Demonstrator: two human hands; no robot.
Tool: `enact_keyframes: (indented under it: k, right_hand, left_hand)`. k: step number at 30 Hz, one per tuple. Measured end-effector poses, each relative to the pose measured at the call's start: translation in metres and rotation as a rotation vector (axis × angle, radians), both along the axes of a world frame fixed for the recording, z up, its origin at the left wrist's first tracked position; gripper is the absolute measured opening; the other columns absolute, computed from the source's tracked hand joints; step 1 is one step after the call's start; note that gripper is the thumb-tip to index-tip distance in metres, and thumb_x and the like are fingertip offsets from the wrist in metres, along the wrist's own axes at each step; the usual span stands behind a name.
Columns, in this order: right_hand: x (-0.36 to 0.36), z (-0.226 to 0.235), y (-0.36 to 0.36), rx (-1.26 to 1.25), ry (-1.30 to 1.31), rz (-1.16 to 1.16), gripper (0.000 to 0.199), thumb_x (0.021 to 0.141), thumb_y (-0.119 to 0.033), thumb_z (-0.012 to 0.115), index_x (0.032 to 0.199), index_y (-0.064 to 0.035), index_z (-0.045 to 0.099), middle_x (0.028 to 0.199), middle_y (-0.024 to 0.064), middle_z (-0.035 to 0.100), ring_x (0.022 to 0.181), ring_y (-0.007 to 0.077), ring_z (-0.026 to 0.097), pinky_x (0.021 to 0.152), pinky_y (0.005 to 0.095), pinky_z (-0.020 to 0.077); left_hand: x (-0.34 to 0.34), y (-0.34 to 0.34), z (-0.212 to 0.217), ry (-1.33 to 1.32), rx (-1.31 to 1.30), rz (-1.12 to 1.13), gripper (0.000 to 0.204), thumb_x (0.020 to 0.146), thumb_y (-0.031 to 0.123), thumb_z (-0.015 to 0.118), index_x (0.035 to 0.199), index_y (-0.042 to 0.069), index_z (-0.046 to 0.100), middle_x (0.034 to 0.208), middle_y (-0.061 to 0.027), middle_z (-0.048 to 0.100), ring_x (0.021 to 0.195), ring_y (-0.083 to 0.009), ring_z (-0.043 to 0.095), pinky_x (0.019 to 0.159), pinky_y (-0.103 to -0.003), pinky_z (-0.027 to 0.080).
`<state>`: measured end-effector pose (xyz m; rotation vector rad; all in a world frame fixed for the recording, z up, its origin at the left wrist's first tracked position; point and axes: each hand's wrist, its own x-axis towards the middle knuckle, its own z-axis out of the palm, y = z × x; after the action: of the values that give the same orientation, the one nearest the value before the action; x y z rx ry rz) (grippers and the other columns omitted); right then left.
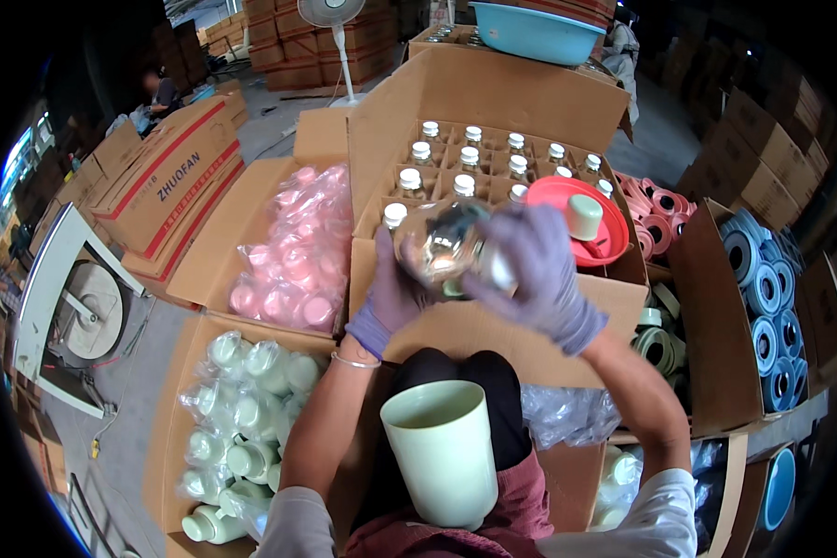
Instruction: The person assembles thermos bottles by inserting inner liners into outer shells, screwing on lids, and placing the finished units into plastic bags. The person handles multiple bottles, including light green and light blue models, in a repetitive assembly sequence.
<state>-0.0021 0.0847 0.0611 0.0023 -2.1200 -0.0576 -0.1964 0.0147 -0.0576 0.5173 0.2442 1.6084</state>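
My left hand point(388, 296), in a purple glove, cradles a clear glass bottle point(444, 242) from below and left. From the right, my right hand point(541, 270), also gloved, grips the same bottle. The bottle is held tilted above an open cardboard box point(493, 93) with dividers that holds several upright white-capped bottles point(465, 158). A pale green plastic cup point(445, 451) stands upright between my knees, below the hands.
A box of pink lids in plastic point(293, 251) sits at left, with a box of bagged pale green cups point(242, 409) below it. A red bowl point(591, 219) with a pale lid lies right of the bottles. Blue rolls point(767, 307) and pink rolls point(656, 209) fill boxes at right. Stacked cartons, a fan and a blue basin stand behind.
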Motion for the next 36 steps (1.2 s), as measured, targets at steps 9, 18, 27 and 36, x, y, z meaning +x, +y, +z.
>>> enact_keyframes:
  k: [9,18,27,36]
  right_hand:
    - [0.106,-0.125,-0.064,-0.623,-0.288,0.114,0.069,0.078,-0.025,0.075,0.137,-0.0027,0.047,0.138,0.0244,0.043,0.125,0.0421,0.045,0.105,0.0481,0.0380]
    - [0.230,-0.249,-0.259,-0.988,-0.373,0.289,0.073,0.081,-0.033,0.074,0.141,-0.0060,0.043,0.148,0.0318,0.027,0.135,0.0453,0.036,0.109,0.0532,0.0339]
    - [0.119,-0.106,-0.135,-0.731,-0.320,0.528,0.080,0.072,-0.022,0.080,0.140,-0.0009,0.044,0.139,0.0243,0.043,0.127,0.0419,0.045,0.107,0.0455,0.0374]
    - [0.082,-0.029,-0.107,-0.621,-0.165,0.508,0.084,0.071,-0.023,0.081,0.143,-0.0006,0.042,0.123,0.0181,0.054,0.110,0.0347,0.054,0.097,0.0415,0.0436]
  left_hand:
    - [-0.063,-0.056,0.006,0.969,-0.106,0.535,0.054,0.095,0.034,0.054,0.136,-0.001,0.049,0.132,-0.0117,0.055,0.124,-0.0193,0.051,0.106,-0.032,0.040]
    - [0.054,-0.281,-0.059,1.251,-0.593,0.663,0.055,0.093,0.023,0.057,0.140,0.002,0.037,0.132,-0.0106,0.046,0.126,-0.0243,0.045,0.108,-0.035,0.036]
    - [0.059,-0.280,-0.092,1.622,-0.441,0.546,0.037,0.090,0.022,0.064,0.119,0.001,0.057,0.112,-0.0103,0.065,0.106,-0.0225,0.063,0.088,-0.036,0.051]
    - [0.058,-0.170,-0.016,1.518,-0.039,0.409,0.036,0.088,0.021,0.065,0.118,0.002,0.058,0.110,-0.0101,0.065,0.104,-0.0224,0.063,0.087,-0.036,0.051]
